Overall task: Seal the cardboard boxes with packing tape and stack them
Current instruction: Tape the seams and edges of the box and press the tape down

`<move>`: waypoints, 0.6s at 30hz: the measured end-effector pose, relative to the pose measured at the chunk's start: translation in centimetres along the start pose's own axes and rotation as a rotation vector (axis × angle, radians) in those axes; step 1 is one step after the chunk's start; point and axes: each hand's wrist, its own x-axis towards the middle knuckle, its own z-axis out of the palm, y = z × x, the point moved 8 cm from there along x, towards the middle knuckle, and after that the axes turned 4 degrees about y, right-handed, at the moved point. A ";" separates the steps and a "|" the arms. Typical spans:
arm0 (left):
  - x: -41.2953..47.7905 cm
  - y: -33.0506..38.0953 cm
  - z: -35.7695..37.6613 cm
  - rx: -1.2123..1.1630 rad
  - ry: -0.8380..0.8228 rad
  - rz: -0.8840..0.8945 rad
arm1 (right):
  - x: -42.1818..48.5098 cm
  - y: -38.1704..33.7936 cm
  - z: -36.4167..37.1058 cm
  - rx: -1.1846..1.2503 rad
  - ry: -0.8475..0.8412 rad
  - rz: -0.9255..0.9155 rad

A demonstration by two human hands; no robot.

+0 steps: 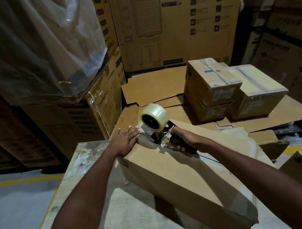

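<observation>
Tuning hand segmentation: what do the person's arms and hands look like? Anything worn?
Left hand and right hand are bare: no gloves, rings or watch showing. Both arms are bare down to the frame's bottom edge, with no sleeve in view. No markings visible on them.

Hands: two, the left hand (125,140) and the right hand (182,145)
Tape dispenser (162,139): one
Tape roll (155,116): one
Large box (178,175) on the worktop (88,155): one
Small taped boxes (210,79) beyond it: three
Flattened cardboard sheets (153,88): several
</observation>
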 end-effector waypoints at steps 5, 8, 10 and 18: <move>0.2 -0.3 0.4 0.004 0.007 0.018 | -2.5 2.2 -2.8 0.013 0.007 0.016; 0.3 -0.3 0.3 0.033 0.016 0.030 | -3.7 3.6 -3.8 0.009 -0.006 0.053; 0.3 0.3 0.1 0.079 0.022 0.042 | -4.0 3.9 -3.7 0.008 -0.021 0.072; -0.5 3.7 0.7 -0.010 0.029 0.044 | -4.2 3.9 -3.8 0.038 -0.112 0.076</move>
